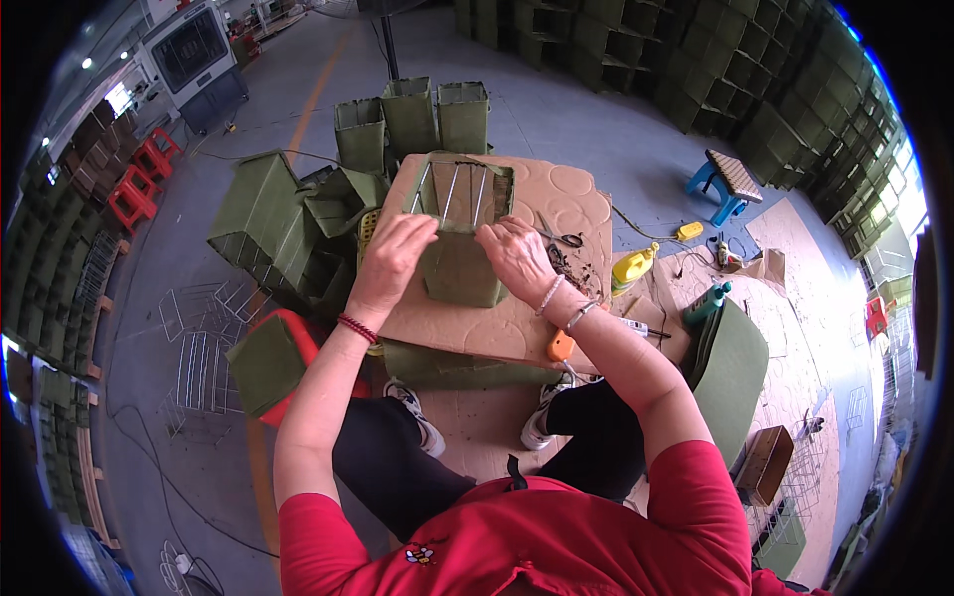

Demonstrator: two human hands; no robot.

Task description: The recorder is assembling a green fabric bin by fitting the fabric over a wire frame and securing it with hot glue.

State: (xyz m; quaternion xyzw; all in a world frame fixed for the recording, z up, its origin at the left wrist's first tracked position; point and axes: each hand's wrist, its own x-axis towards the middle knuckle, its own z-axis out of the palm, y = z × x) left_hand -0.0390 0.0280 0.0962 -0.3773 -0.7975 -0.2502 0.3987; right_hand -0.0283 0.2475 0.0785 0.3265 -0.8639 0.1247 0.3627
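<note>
Over the table (556, 214), both forearms reach forward; left hand (393, 253) and right hand (515, 256) grip the green box's (460, 268) sides, fingers curled.

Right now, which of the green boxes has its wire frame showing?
The green box under both hands on the cardboard sheet: bare wire rods show in its open far end. The three upright boxes behind it show only green covering.

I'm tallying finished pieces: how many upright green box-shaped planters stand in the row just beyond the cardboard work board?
3: the left planter, the middle planter and the right planter stand side by side behind the cardboard board. Further ones may be hidden in the green pile to the left.
</note>
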